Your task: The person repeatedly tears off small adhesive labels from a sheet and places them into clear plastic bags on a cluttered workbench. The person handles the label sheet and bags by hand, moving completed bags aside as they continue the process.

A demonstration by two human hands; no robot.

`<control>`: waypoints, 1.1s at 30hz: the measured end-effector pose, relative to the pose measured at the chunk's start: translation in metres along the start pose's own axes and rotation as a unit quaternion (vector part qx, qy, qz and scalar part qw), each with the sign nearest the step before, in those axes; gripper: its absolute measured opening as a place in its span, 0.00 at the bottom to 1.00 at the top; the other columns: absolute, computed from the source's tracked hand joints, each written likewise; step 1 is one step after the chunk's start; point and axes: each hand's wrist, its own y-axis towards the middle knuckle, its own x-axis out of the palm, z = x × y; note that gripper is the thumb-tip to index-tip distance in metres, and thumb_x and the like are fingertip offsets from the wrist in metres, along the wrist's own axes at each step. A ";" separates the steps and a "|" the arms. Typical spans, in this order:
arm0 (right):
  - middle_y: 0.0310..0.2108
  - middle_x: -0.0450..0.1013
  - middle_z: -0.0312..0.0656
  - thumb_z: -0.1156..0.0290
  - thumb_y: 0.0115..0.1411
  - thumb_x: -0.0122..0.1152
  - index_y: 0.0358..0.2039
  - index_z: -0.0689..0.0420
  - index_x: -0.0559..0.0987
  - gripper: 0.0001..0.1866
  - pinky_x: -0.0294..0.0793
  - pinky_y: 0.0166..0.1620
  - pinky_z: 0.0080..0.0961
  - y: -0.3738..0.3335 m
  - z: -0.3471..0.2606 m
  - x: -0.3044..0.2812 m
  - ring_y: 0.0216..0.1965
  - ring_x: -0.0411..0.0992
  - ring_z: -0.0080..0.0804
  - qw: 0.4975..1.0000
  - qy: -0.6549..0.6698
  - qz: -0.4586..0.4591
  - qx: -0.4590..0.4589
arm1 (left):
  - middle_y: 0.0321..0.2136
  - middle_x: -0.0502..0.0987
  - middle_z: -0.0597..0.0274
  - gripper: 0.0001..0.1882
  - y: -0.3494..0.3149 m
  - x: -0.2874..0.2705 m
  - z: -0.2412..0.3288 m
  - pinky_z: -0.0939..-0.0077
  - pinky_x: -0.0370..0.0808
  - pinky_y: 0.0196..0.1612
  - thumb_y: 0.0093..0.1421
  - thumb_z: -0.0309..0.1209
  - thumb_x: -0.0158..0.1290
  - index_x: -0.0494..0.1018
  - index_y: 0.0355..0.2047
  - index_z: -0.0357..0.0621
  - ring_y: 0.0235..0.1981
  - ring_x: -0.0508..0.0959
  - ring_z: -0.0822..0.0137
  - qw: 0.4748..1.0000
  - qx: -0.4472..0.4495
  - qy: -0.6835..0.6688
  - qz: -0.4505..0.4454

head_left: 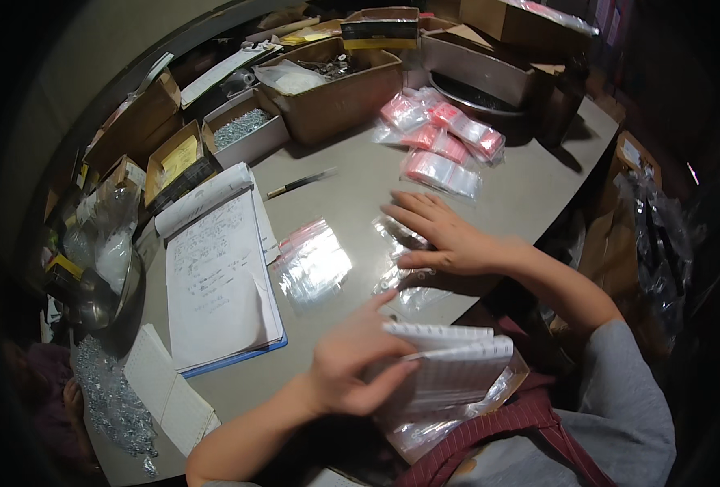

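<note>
My right hand (445, 235) lies palm down with its fingers spread over small clear bags (400, 280) holding small ring-shaped parts. My left hand (360, 357) hovers at the left edge of folded white printed sheets (457, 369), its index finger and thumb stretched apart. Some of its fingers are hidden, and I see nothing held in it. Those sheets stand in a cardboard box (518, 373) close to my body, along with clear plastic bags. Between my hands and a notepad lies a stack of flat clear bags with red tops (315, 260).
The handwritten notepad (218, 284) rests on a blue clipboard, with a pen (303, 183) beyond it. Red-topped bag bundles (441, 166) lie at the far right. Boxes of hardware, including a carton of screws (242, 128), line the back. A bag of metal parts (116, 398) lies front left.
</note>
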 end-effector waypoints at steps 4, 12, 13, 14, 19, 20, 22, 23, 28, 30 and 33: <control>0.74 0.51 0.63 0.40 0.70 0.49 0.73 0.57 0.60 0.41 0.41 0.74 0.58 0.010 -0.010 0.030 0.75 0.46 0.64 0.987 -0.160 0.000 0.001 | 0.31 0.82 0.60 0.06 -0.004 -0.017 0.003 0.70 0.76 0.52 0.57 0.26 0.61 0.80 0.34 0.37 0.33 0.80 0.71 0.914 -0.254 -0.257 0.186; 0.73 0.57 0.54 0.49 0.74 0.43 0.70 0.49 0.66 0.30 0.46 0.74 0.55 -0.037 -0.043 0.022 0.74 0.53 0.55 0.981 -0.116 0.003 -0.155 | 0.45 0.77 0.50 0.21 -0.012 -0.059 -0.036 0.55 0.74 0.64 0.71 0.40 0.50 0.73 0.53 0.33 0.47 0.78 0.56 0.850 -0.147 -0.412 0.294; 0.72 0.58 0.51 0.52 0.76 0.42 0.69 0.46 0.68 0.26 0.49 0.74 0.53 -0.044 -0.048 0.023 0.74 0.54 0.53 0.981 -0.082 -0.004 -0.174 | 0.45 0.77 0.50 0.21 -0.014 -0.066 -0.038 0.55 0.73 0.65 0.71 0.38 0.49 0.73 0.53 0.32 0.47 0.77 0.57 0.825 -0.143 -0.469 0.280; 0.72 0.59 0.48 0.58 0.71 0.49 0.67 0.47 0.70 0.25 0.51 0.74 0.52 -0.051 -0.050 0.023 0.73 0.55 0.52 0.977 -0.051 -0.004 -0.207 | 0.45 0.76 0.50 0.20 -0.014 -0.071 -0.042 0.56 0.72 0.66 0.71 0.37 0.48 0.73 0.53 0.30 0.47 0.76 0.57 0.796 -0.140 -0.526 0.264; 0.67 0.67 0.49 0.70 0.51 0.54 0.53 0.56 0.81 0.26 0.52 0.73 0.55 -0.104 -0.062 0.027 0.72 0.58 0.51 0.955 0.182 -0.004 -0.235 | 0.43 0.76 0.53 0.15 -0.011 -0.055 -0.041 0.60 0.74 0.63 0.69 0.33 0.50 0.74 0.47 0.30 0.45 0.75 0.59 0.788 -0.203 -0.518 0.264; 0.66 0.68 0.50 0.71 0.51 0.53 0.48 0.58 0.83 0.23 0.51 0.73 0.56 -0.111 -0.066 0.028 0.72 0.57 0.52 0.942 0.237 0.001 -0.236 | 0.42 0.75 0.54 0.13 -0.009 -0.050 -0.037 0.61 0.75 0.61 0.69 0.31 0.51 0.73 0.45 0.31 0.44 0.75 0.60 0.754 -0.231 -0.546 0.282; 0.50 0.80 0.54 0.78 0.54 0.56 0.43 0.65 0.86 0.17 0.67 0.65 0.51 -0.131 -0.068 0.023 0.58 0.75 0.51 0.921 0.340 0.013 -0.191 | 0.38 0.75 0.56 0.10 -0.002 -0.041 -0.025 0.64 0.76 0.56 0.68 0.30 0.52 0.74 0.43 0.33 0.41 0.75 0.62 0.726 -0.298 -0.540 0.304; 0.46 0.82 0.55 0.80 0.52 0.57 0.40 0.67 0.86 0.16 0.71 0.62 0.48 -0.142 -0.064 0.024 0.53 0.78 0.51 0.898 0.410 0.014 -0.158 | 0.36 0.75 0.57 0.10 0.001 -0.037 -0.018 0.66 0.76 0.52 0.68 0.30 0.52 0.74 0.41 0.35 0.38 0.75 0.62 0.730 -0.338 -0.510 0.304; 0.39 0.83 0.47 0.85 0.59 0.54 0.40 0.68 0.84 0.12 0.81 0.50 0.29 -0.135 -0.061 -0.024 0.43 0.81 0.32 0.835 0.515 0.164 0.104 | 0.32 0.81 0.62 0.08 -0.002 -0.030 -0.009 0.83 0.73 0.37 0.63 0.27 0.60 0.78 0.38 0.33 0.32 0.78 0.76 0.922 -0.308 -0.180 0.149; 0.39 0.81 0.45 0.85 0.61 0.51 0.44 0.68 0.82 0.14 0.80 0.52 0.27 -0.124 -0.057 -0.037 0.44 0.80 0.30 0.838 0.493 0.215 0.094 | 0.31 0.81 0.65 0.06 0.006 -0.019 0.001 0.84 0.70 0.34 0.62 0.23 0.62 0.79 0.36 0.33 0.31 0.75 0.79 0.920 -0.350 -0.145 0.101; 0.43 0.81 0.45 0.78 0.64 0.56 0.47 0.66 0.81 0.12 0.79 0.51 0.29 -0.100 -0.066 -0.045 0.45 0.80 0.31 0.905 0.389 0.173 0.020 | 0.31 0.82 0.62 0.05 0.007 -0.014 0.003 0.80 0.72 0.34 0.61 0.22 0.63 0.80 0.36 0.33 0.30 0.77 0.75 0.950 -0.308 -0.039 0.036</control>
